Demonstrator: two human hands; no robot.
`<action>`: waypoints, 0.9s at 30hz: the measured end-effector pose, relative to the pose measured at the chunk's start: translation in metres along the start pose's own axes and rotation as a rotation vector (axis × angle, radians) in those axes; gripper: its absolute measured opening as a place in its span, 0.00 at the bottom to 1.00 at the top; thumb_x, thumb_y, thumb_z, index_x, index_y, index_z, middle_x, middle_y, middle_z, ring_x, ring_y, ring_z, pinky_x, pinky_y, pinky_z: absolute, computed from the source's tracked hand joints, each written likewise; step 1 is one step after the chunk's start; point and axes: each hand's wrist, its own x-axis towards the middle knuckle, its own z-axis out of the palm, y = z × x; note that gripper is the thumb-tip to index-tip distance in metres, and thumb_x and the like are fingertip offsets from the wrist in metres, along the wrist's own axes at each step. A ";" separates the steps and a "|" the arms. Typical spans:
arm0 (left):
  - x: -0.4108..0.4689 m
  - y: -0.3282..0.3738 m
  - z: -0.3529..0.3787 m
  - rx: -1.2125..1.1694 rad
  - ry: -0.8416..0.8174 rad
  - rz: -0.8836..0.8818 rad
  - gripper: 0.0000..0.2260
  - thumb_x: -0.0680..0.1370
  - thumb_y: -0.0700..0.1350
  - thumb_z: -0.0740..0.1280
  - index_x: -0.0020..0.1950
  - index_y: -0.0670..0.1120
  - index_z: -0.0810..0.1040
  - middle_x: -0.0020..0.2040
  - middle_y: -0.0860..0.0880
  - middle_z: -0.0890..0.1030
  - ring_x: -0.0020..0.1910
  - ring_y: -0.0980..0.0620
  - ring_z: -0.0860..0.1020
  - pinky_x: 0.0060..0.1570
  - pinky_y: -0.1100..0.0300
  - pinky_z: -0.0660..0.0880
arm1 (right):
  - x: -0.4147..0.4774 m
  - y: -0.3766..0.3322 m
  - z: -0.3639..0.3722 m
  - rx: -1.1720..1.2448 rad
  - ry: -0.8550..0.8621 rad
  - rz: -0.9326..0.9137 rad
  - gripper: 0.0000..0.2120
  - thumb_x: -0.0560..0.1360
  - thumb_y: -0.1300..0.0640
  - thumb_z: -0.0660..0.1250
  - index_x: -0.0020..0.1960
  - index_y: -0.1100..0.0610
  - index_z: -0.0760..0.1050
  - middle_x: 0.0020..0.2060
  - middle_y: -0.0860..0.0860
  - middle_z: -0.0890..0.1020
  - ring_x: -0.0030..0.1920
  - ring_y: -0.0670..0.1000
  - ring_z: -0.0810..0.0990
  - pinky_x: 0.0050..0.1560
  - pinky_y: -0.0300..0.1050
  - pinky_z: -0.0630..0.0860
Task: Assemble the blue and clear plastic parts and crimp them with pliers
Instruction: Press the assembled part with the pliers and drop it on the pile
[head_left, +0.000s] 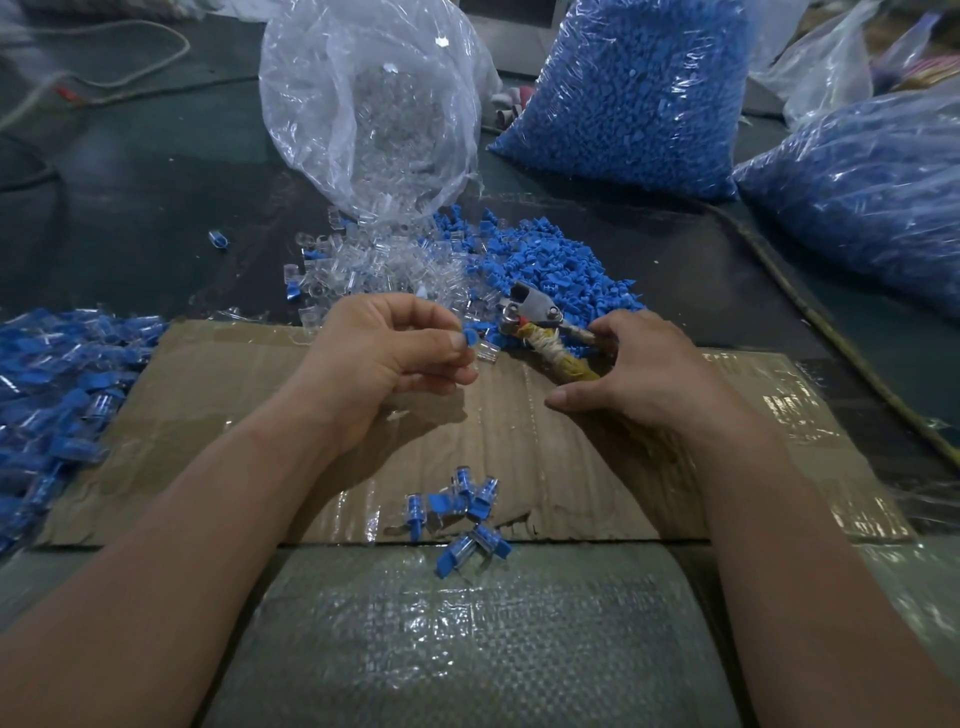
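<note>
The left hand (395, 348) is raised just above the work surface with the wrist straight. Its thumb and curled fingers pinch a small blue-and-clear plastic part (480, 345), a blue cap seated on a ribbed transparent body. The part projects to the right of the fingertips, close to the pliers head.

The right hand (639, 374) lies palm down. Its fingers curl over the handles of the grey metal pliers (535, 312) and its thumb extends flat to the left. The handles are wrapped in yellow-brown tape bound with pale cord. The head points up and left and rests on a loose heap of matte blue plastic caps (550, 260).

Both hands work over a flat brown cardboard sheet (234, 374) with glossy clear tape across it. A small cluster of assembled blue-and-clear pieces (462, 504) lies at its near edge. A larger pile of assembled pieces (52, 374) lies to the left.

Beyond the hands, transparent ribbed sleeves (363, 260) spill from a crinkled clear plastic bag (374, 114). Two filled bags of blue caps (639, 88) stand at the right rear. A woven grey plastic sack (467, 623) covers the near foreground.
</note>
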 end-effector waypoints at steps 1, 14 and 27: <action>0.000 0.000 0.000 -0.007 -0.007 0.001 0.06 0.62 0.38 0.70 0.38 0.40 0.78 0.32 0.44 0.82 0.31 0.50 0.82 0.31 0.63 0.79 | -0.001 -0.001 0.000 0.014 0.013 0.003 0.38 0.58 0.38 0.75 0.63 0.52 0.69 0.53 0.49 0.71 0.55 0.50 0.69 0.55 0.48 0.68; 0.004 -0.002 0.000 -0.148 0.082 0.068 0.07 0.64 0.37 0.67 0.40 0.40 0.74 0.31 0.45 0.82 0.32 0.50 0.82 0.30 0.64 0.77 | -0.005 -0.008 0.000 0.117 0.320 -0.162 0.17 0.64 0.62 0.70 0.52 0.56 0.73 0.45 0.49 0.73 0.48 0.52 0.71 0.45 0.42 0.65; 0.004 -0.001 0.000 -0.218 0.128 0.187 0.08 0.64 0.39 0.67 0.42 0.41 0.74 0.35 0.46 0.83 0.35 0.51 0.83 0.33 0.64 0.78 | -0.016 -0.029 0.017 0.179 0.283 -0.426 0.16 0.67 0.64 0.66 0.52 0.54 0.68 0.47 0.47 0.68 0.49 0.48 0.66 0.46 0.39 0.62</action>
